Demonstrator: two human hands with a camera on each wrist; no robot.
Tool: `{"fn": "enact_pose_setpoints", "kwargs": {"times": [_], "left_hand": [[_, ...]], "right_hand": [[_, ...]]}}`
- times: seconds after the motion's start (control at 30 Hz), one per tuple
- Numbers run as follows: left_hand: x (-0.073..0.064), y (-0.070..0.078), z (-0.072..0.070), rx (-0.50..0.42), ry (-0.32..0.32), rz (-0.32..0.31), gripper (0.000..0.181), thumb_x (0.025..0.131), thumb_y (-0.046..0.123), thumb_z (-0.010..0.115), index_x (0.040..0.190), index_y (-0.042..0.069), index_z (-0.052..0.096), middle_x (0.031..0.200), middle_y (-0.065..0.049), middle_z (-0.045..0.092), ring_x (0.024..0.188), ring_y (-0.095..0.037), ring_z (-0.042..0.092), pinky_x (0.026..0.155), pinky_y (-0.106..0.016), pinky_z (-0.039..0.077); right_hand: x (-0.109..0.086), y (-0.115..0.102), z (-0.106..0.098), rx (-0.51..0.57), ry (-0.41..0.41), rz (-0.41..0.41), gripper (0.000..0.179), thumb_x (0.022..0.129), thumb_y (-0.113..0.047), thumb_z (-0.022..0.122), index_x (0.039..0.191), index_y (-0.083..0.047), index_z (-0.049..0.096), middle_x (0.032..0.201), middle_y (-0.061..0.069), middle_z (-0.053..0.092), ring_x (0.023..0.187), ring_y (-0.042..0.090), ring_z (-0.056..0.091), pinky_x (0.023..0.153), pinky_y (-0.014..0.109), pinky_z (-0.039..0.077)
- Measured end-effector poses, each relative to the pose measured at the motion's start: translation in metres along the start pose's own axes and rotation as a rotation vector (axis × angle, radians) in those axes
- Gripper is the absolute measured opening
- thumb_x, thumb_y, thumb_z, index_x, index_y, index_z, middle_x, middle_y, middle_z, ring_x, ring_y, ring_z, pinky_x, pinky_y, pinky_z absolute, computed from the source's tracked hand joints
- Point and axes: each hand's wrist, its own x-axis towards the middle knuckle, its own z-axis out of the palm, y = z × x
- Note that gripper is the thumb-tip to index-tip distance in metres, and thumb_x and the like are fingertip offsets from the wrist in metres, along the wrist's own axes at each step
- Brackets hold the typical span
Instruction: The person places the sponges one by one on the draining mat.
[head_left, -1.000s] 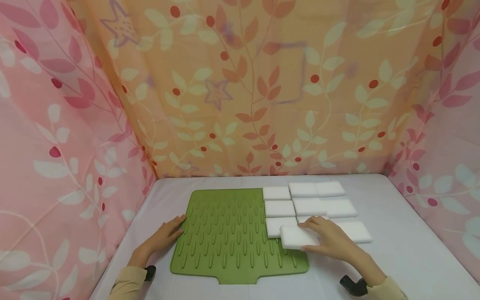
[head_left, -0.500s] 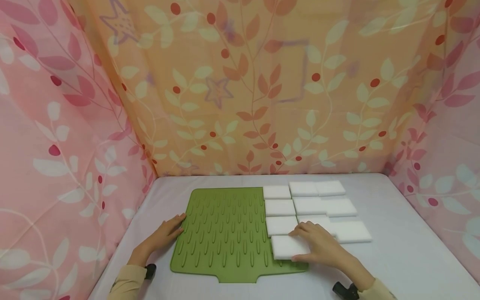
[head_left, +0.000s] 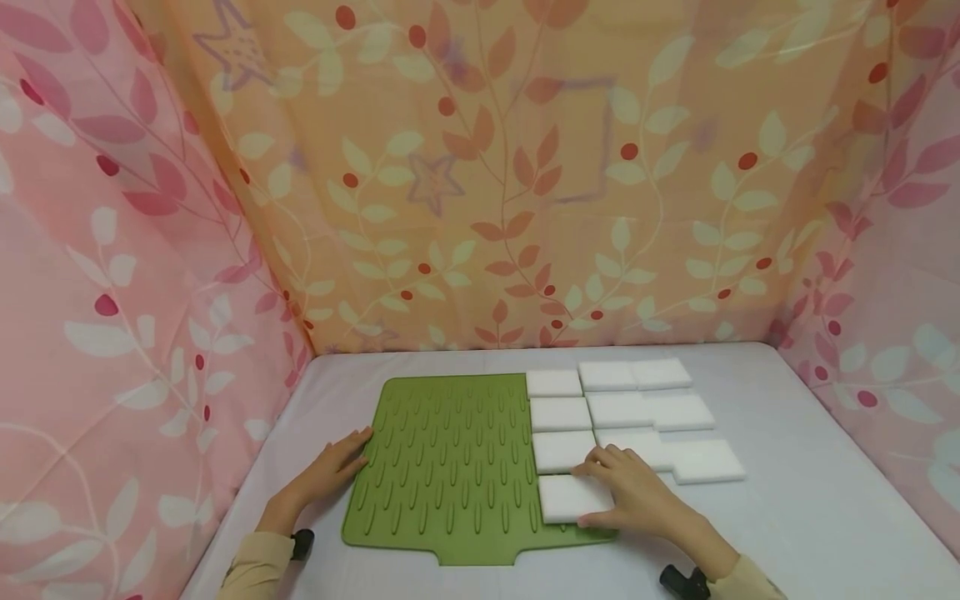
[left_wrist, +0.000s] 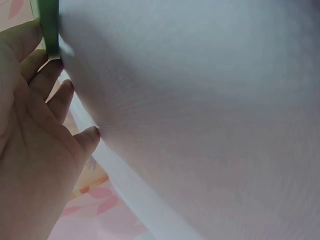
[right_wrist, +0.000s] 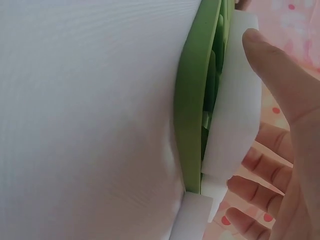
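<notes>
A green ridged silicone mat [head_left: 450, 467] lies flat on the white-covered table. My left hand [head_left: 318, 479] rests at its left edge, fingers extended; the left wrist view has the fingertips right at the mat's green rim [left_wrist: 49, 30]. Over the mat's front right part, my right hand [head_left: 637, 492] holds a white sponge block [head_left: 572, 498] between thumb and fingers. In the right wrist view the thumb lies on the sponge's near side [right_wrist: 235, 100], low against the mat's ridges. The sponge's right end is hidden by the hand.
Behind the held sponge, a column of white sponges [head_left: 564, 452] lies on the mat's right side. Several more sponges [head_left: 708, 461] sit to their right. Patterned curtains [head_left: 480, 208] enclose the table's back and sides.
My right hand has carried its sponge left and toward the front, down to line up below the column on the mat. The left hand has stayed at the mat's edge.
</notes>
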Motion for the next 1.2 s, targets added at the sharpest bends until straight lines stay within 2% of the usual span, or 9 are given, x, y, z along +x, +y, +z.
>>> {"fn": "enact_pose_setpoints", "kwargs": {"times": [0.47,0.67,0.97,1.2], "left_hand": [[0.000,-0.001,0.001,0.013,0.017,0.021,0.054,0.095,0.019,0.052,0.141,-0.004,0.034,0.143,-0.024,0.036,0.132,-0.045,0.030,0.098,-0.072,0.014],[-0.001,0.001,0.000,0.016,0.024,0.020,0.054,0.095,0.018,0.053,0.140,-0.004,0.035,0.143,-0.024,0.036,0.131,-0.045,0.030,0.097,-0.073,0.015],[0.000,0.000,0.001,0.007,0.011,-0.002,0.054,0.095,0.020,0.052,0.141,-0.002,0.034,0.144,-0.022,0.035,0.133,-0.043,0.029,0.100,-0.071,0.013],[-0.001,-0.001,0.002,0.002,0.013,-0.001,0.054,0.095,0.019,0.052,0.141,-0.002,0.033,0.144,-0.022,0.035,0.133,-0.043,0.029,0.100,-0.071,0.012]], "right_hand": [[0.001,-0.001,0.000,-0.005,0.011,-0.004,0.066,0.064,-0.071,0.066,0.115,-0.030,0.062,0.100,-0.015,0.049,0.088,0.002,0.043,0.072,0.029,0.039],[0.000,0.002,-0.006,-0.051,0.018,0.006,0.067,0.062,-0.073,0.065,0.114,-0.032,0.062,0.100,-0.016,0.049,0.086,0.003,0.044,0.070,0.028,0.039],[-0.007,0.013,-0.018,-0.033,0.042,0.016,0.062,0.062,-0.064,0.073,0.112,-0.029,0.064,0.100,-0.014,0.052,0.090,0.004,0.047,0.073,0.031,0.040],[-0.011,0.022,-0.025,-0.072,0.111,-0.006,0.060,0.061,-0.060,0.076,0.109,-0.025,0.066,0.098,-0.012,0.052,0.088,0.005,0.049,0.069,0.030,0.039]]}}
